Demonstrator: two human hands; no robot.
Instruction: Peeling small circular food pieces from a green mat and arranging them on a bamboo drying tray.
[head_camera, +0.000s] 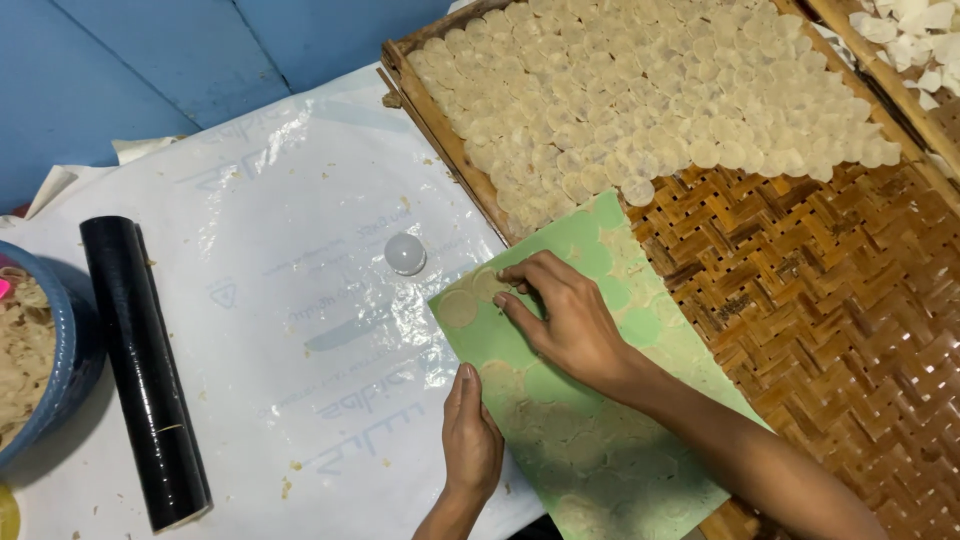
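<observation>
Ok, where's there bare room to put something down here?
Free: the white plastic sheet between the black roller and green board, and the woven tray below the discs. Crowded: the tray's upper half.
</observation>
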